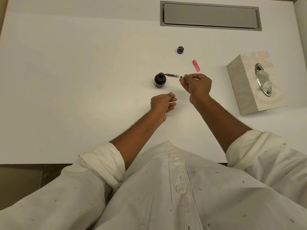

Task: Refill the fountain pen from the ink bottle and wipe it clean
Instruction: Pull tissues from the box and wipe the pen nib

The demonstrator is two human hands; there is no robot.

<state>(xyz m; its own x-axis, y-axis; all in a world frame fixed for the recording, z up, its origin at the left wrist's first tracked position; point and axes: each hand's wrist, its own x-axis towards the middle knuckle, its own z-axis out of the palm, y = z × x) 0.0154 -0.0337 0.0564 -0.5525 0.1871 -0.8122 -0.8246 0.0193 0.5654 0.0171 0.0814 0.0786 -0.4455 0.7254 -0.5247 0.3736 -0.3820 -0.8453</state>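
Two bare hands work over a white table (pixel 66 80), seen from the head camera. The open ink bottle (pixel 160 81) stands upright as the landmark. Just to its right, the right hand (pixel 196 85) pinches the rear end of the fountain pen (pixel 174 75) between thumb and fingertips; the pen lies nearly level, its nib end resting at the bottle's mouth. The left hand (pixel 163 102) hovers nearer the person than the bottle, fingers loosely curled, holding nothing. Beyond the bottle and to the right lies the bottle cap (pixel 180 49), and nearer than that a pink pen barrel (pixel 196 65). Well to the right of the bottle sits a tissue box (pixel 254 83), a tissue showing in its oval slot.
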